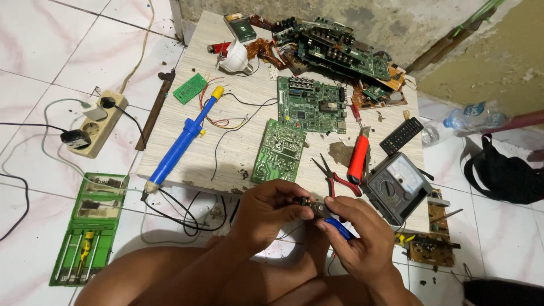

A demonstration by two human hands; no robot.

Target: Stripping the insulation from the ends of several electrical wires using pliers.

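The left hand (266,207) pinches a small dark part (304,200) between thumb and fingertips. The right hand (357,238) is clamped around blue-handled pliers (331,220), whose metal nose meets the part; the part itself is too small to identify. The pliers' long axis runs diagonally, nose toward upper left, blue handles toward lower right inside the palm. Both hands work just below the near edge of the low wooden board (238,147).

On the board, just beyond the hands, lie red-handled pliers (335,177), a red utility knife (358,158) and a grey analogue multimeter (396,184). A green circuit board (279,150) lies upright beside a larger one (310,105). A blue desoldering pump (181,144) lies diagonally at left.

A dark green rectangular packet (239,26) rests at the far edge, beside a red lighter (218,47) and a white bulb (236,59). A green tool case (90,226) lies open on the floor tiles, left.
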